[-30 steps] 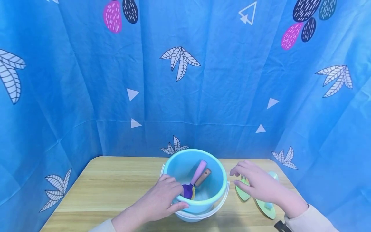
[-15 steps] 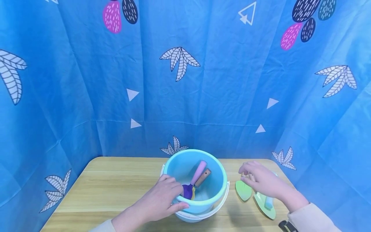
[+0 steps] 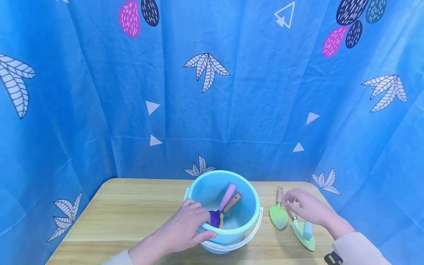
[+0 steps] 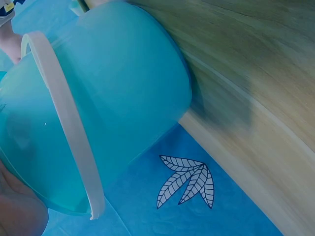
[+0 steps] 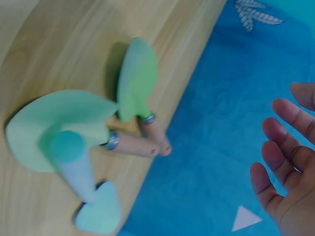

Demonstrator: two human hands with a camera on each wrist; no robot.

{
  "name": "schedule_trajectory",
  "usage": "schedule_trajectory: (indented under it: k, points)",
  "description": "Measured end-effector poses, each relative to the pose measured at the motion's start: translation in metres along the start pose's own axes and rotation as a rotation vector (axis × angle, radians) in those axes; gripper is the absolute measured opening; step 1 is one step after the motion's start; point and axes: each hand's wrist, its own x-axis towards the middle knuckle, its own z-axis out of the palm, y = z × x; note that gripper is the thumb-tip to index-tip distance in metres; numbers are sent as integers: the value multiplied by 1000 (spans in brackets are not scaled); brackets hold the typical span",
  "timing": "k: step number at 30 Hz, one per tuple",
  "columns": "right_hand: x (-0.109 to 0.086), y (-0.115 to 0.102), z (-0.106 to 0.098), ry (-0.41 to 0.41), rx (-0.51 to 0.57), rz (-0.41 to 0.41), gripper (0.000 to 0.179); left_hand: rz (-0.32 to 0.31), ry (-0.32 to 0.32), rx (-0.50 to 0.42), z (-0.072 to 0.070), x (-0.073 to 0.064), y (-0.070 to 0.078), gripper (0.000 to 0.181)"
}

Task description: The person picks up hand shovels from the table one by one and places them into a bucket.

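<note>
My left hand (image 3: 185, 230) grips the near-left rim of a light-blue bucket (image 3: 228, 232), thumb outside and fingers over the edge. Inside the bucket lean a purple scoop (image 3: 228, 197) and a yellow-headed tool with a wooden handle (image 3: 232, 202). On the table's right side lie a green trowel (image 3: 279, 217) and a wider pale-green trowel (image 3: 309, 243), both wooden-handled. Across the wider one rests a small shovel with a pale-blue handle (image 5: 76, 167) and teal blade (image 5: 101, 211). My right hand (image 3: 308, 208) hovers above these, fingers loosely bent, holding nothing.
The wooden table (image 3: 132, 209) ends at a blue patterned curtain (image 3: 265, 92) behind and at both sides. A white bucket handle (image 4: 69, 123) hangs down around the bucket's outside.
My right hand has moved to the right, from beside the green trowel to above the wider trowel, uncovering the green trowel's handle. My left hand and the bucket have stayed in place.
</note>
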Motion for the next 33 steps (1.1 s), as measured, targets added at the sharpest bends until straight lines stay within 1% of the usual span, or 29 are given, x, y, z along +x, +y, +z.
schedule_trajectory:
  k: [6, 10, 13, 17, 24, 29, 31, 33]
  points:
    - [-6, 24, 9, -27, -14, 31, 12, -5, -5, -6, -1, 0, 0, 37]
    - [-11, 37, 15, -44, -3, 43, 12, -4, 2, -4, -1, 0, 1, 36]
    - [-15, 45, 19, -73, 9, 67, 12, -3, 8, -7, 0, 0, 1, 35]
    - [-21, 53, 23, -105, 36, 105, 15, -3, 13, -11, 0, 0, 1, 36]
    - [-30, 65, 33, -112, 13, 115, 13, 1, 15, 2, 0, 0, 1, 37]
    - [-36, 70, 38, -135, 30, 142, 11, 3, 15, 0, 0, 0, 1, 37]
    - [-38, 73, 40, -144, 36, 154, 13, 3, 16, -2, 0, 0, 2, 37]
    - [-40, 75, 42, -151, 42, 145, 18, 1, 16, -2, -1, 0, 2, 37]
